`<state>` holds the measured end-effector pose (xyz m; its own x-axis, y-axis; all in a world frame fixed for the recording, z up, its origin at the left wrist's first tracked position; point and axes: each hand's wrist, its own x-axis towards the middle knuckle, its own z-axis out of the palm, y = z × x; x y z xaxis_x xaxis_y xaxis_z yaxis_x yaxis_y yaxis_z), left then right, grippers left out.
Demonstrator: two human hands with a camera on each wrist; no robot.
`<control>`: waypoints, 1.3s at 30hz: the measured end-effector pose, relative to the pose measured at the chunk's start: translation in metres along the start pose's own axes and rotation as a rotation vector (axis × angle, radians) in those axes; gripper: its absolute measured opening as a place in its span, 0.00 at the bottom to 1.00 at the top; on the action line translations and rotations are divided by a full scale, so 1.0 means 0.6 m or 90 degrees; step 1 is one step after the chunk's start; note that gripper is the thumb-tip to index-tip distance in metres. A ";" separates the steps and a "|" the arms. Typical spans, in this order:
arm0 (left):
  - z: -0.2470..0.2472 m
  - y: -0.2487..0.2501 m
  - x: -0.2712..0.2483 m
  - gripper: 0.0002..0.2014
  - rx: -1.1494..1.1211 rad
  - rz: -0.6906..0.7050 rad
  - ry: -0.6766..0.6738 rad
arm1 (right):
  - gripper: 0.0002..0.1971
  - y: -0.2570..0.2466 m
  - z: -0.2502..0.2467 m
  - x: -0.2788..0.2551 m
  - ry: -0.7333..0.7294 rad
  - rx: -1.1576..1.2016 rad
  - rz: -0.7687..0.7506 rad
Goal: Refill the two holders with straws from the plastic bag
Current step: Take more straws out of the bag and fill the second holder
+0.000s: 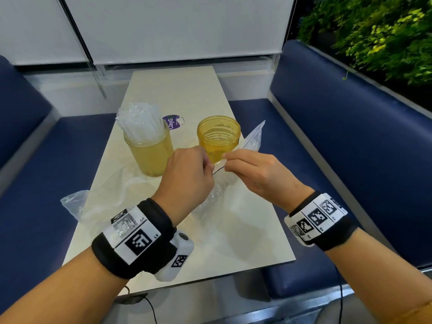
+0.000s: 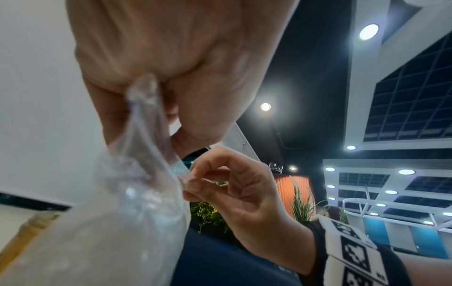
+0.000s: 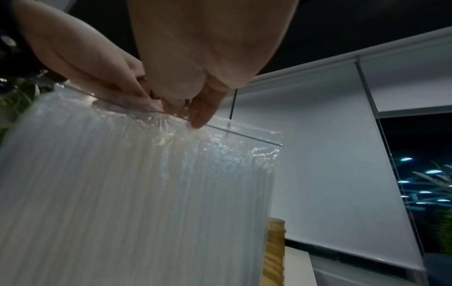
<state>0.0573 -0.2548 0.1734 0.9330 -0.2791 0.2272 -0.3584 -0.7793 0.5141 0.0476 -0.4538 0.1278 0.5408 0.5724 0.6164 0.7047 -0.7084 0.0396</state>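
Observation:
Two yellow jar holders stand on the table: the left holder (image 1: pixel 150 153) is full of clear wrapped straws (image 1: pixel 140 123), the right holder (image 1: pixel 218 136) holds none. A clear zip bag (image 1: pixel 251 140) packed with straws (image 3: pixel 137 203) stands upright in front of the right holder. My left hand (image 1: pixel 187 174) pinches the bag's top edge (image 2: pixel 144 100), and my right hand (image 1: pixel 252 171) pinches the same edge (image 3: pixel 220 131) from the other side, close together at the zip strip.
A crumpled, flat plastic bag (image 1: pixel 93 199) lies on the cream table (image 1: pixel 233 242) at the left. A purple sticker (image 1: pixel 173 122) sits between the holders. Blue bench seats (image 1: pixel 350 136) flank the table; a plant wall (image 1: pixel 385 31) rises at the right.

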 end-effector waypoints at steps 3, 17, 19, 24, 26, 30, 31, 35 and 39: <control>-0.004 0.001 0.000 0.07 -0.045 0.016 -0.042 | 0.04 -0.003 0.009 -0.001 0.007 0.011 0.005; -0.020 -0.002 0.004 0.06 -0.091 -0.034 -0.107 | 0.03 -0.018 -0.002 0.002 0.030 0.052 -0.021; -0.022 -0.013 0.008 0.07 -0.053 -0.049 -0.042 | 0.03 -0.017 -0.009 -0.006 0.028 0.065 -0.011; -0.040 -0.002 0.003 0.12 -0.008 0.042 -0.036 | 0.13 -0.022 -0.039 0.001 -0.012 0.056 -0.006; -0.046 0.002 0.005 0.18 0.056 0.054 -0.067 | 0.20 -0.018 -0.054 0.012 -0.032 0.020 0.013; -0.053 -0.012 0.017 0.21 0.122 -0.048 -0.103 | 0.27 -0.006 -0.071 0.027 -0.145 -0.085 0.068; -0.056 -0.017 0.019 0.19 0.118 -0.069 -0.105 | 0.28 -0.002 -0.074 0.029 -0.186 -0.118 0.114; -0.065 -0.016 0.019 0.15 0.083 -0.098 -0.131 | 0.30 0.004 -0.076 0.044 -0.372 -0.270 0.305; -0.041 0.015 0.016 0.32 -0.025 -0.117 -0.248 | 0.19 -0.022 -0.070 0.080 -0.351 -0.204 0.306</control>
<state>0.0619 -0.2508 0.2006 0.9217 -0.3343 -0.1969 -0.1786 -0.8161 0.5497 0.0448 -0.4343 0.1899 0.9603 0.2365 0.1482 0.2156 -0.9658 0.1440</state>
